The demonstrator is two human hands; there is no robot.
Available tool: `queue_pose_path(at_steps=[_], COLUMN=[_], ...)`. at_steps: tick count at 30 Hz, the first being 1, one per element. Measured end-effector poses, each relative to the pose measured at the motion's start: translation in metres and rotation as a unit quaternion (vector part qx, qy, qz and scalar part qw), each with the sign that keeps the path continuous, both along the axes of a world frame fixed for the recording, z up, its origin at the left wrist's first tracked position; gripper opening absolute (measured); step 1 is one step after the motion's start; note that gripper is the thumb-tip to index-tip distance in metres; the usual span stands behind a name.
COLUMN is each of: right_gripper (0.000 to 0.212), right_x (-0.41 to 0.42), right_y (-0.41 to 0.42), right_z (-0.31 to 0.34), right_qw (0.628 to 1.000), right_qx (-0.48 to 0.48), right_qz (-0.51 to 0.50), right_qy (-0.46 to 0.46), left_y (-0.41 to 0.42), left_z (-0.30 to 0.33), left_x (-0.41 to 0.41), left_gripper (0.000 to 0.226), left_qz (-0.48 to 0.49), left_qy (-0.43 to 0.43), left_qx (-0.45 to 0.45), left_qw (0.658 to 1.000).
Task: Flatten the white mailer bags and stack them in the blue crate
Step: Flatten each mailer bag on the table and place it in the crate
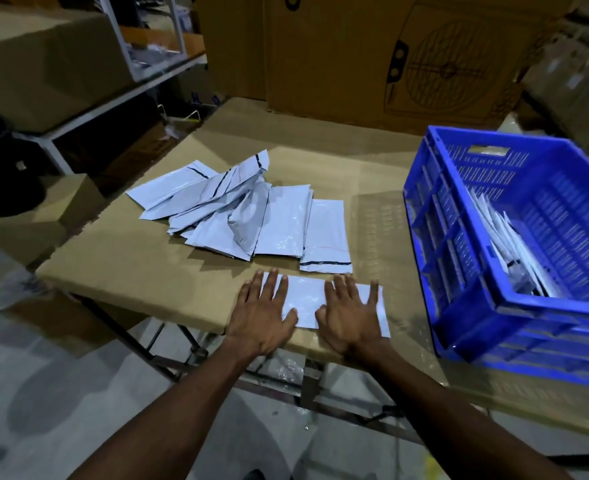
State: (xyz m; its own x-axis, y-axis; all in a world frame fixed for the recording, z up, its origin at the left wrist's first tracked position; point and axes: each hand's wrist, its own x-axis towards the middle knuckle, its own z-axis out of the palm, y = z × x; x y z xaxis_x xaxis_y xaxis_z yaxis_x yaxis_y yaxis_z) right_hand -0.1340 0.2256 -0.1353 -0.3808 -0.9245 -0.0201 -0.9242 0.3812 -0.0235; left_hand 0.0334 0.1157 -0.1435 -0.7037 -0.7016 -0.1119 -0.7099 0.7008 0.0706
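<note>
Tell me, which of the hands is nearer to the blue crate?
Right. The right hand presses flat on the mailer bag on the side toward the blue crate; the left hand presses the bag's far end, farther away.

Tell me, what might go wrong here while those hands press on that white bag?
The mailer bag under the left hand and right hand lies at the table's near edge, so it might slip off. The loose pile of bags could slide if bumped. The blue crate seems to overhang the edge and might tip.
</note>
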Motion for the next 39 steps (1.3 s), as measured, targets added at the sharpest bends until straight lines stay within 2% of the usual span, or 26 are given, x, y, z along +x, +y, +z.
queue_pose_path(at_steps=[5, 10, 14, 16, 18, 20, 21, 22, 24, 27, 29, 33, 36, 39], right_gripper=[0.069, 0.076, 0.072, 0.066, 0.058, 0.061, 0.064, 0.066, 0.061, 0.058, 0.060, 0.074, 0.072, 0.069], right_x=[0.014, -0.029, -0.043, -0.038, -0.025, -0.017, -0.015, -0.015, -0.019, -0.020, -0.024, -0.032, -0.020, 0.003], right_y=[0.000, 0.035, 0.047, 0.041, 0.026, 0.016, 0.015, 0.016, 0.020, 0.024, 0.026, 0.036, 0.022, -0.006], right_z=[-0.003, -0.002, 0.003, 0.011, 0.015, 0.010, 0.006, 0.002, -0.005, -0.005, -0.003, -0.004, 0.005, 0.015], right_qw=[0.998, 0.996, 0.994, 0.999, 0.999, 0.995, 0.993, 0.993, 0.995, 0.997, 0.998, 0.998, 0.998, 0.998], right_qx=[-0.022, -0.025, 0.016, -0.016, -0.030, -0.036, -0.019, -0.008, -0.027, -0.030, -0.028, 0.002, 0.025, 0.006], right_qz=[0.043, -0.049, -0.050, -0.035, 0.010, 0.062, 0.073, 0.076, 0.083, 0.058, 0.047, 0.005, -0.042, 0.050], right_qy=[-0.045, -0.069, -0.097, -0.038, -0.024, -0.068, -0.088, -0.089, -0.053, -0.042, -0.034, -0.055, -0.033, -0.038], left_y=[0.000, -0.002, -0.002, 0.007, 0.024, 0.040, 0.045, 0.049, 0.049, 0.033, 0.021, 0.013, 0.013, 0.012], left_z=[0.001, 0.005, 0.010, 0.018, 0.019, 0.018, 0.019, 0.017, 0.011, 0.010, 0.007, 0.001, 0.000, -0.002], left_x=[0.000, 0.001, 0.001, -0.006, -0.029, -0.056, -0.064, -0.069, -0.064, -0.040, -0.028, -0.011, -0.014, -0.014], left_gripper=[0.092, 0.079, 0.074, 0.072, 0.061, 0.059, 0.064, 0.070, 0.075, 0.062, 0.058, 0.068, 0.074, 0.084], left_qz=[0.000, -0.005, -0.021, -0.045, -0.085, -0.074, -0.049, -0.031, -0.025, -0.020, -0.003, 0.036, 0.044, 0.040], left_qy=[0.001, -0.014, -0.041, 0.009, 0.108, 0.216, 0.218, 0.208, 0.151, 0.063, 0.043, 0.021, 0.014, 0.010], left_qx=[0.012, 0.028, 0.035, -0.014, -0.044, 0.051, 0.095, 0.104, 0.062, 0.020, 0.016, 0.024, 0.018, 0.002], left_qw=[1.000, 0.999, 0.998, 0.999, 0.990, 0.972, 0.970, 0.972, 0.986, 0.998, 0.999, 0.999, 0.999, 0.999])
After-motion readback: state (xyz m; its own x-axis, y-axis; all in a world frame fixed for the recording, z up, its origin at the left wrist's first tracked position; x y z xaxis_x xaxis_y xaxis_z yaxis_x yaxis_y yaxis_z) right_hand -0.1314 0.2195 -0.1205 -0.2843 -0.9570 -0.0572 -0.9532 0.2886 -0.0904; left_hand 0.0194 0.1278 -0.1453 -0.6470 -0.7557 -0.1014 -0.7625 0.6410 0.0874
